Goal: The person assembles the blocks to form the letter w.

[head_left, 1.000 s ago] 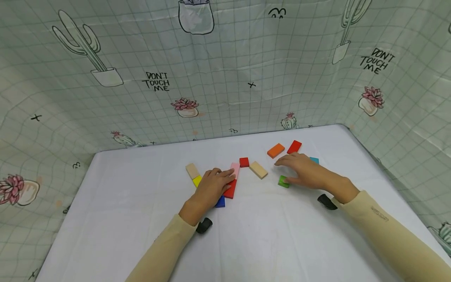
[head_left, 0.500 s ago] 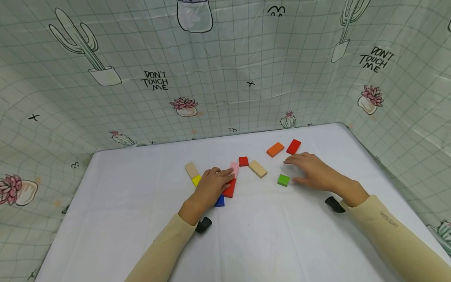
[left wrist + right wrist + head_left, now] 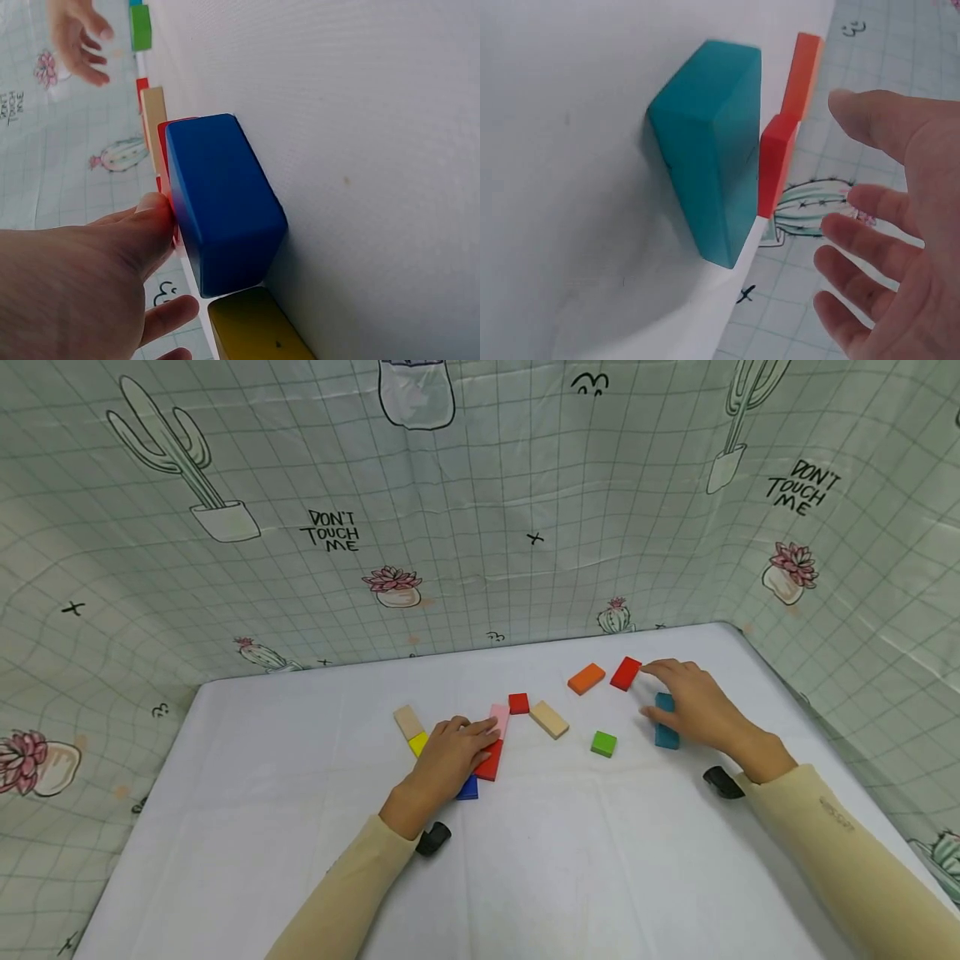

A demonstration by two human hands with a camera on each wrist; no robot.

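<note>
My left hand (image 3: 446, 760) rests over a group of flat blocks, its thumb touching a red block (image 3: 490, 765) and a finger on the pink block (image 3: 500, 715). A blue block (image 3: 221, 195) and a yellow block (image 3: 259, 326) show large in the left wrist view; the hand partly covers this group from above. On the right, my right hand (image 3: 693, 706) hovers at a teal block (image 3: 666, 737) with thumb and fingers spread. In the right wrist view that hand (image 3: 900, 232) stands apart from the teal block (image 3: 712, 150) and holds nothing.
A green block (image 3: 603, 743), a natural wood block (image 3: 550, 720) and a small red block (image 3: 518, 703) lie between the hands. Farther back are an orange block (image 3: 586, 678) and a red block (image 3: 626, 673). Another wood block (image 3: 408, 722) lies left. Patterned cloth (image 3: 480, 485) hangs behind the table.
My right hand has moved away from the green block, right and slightly back, to the teal block, which now shows more. The left hand stays where it was.
</note>
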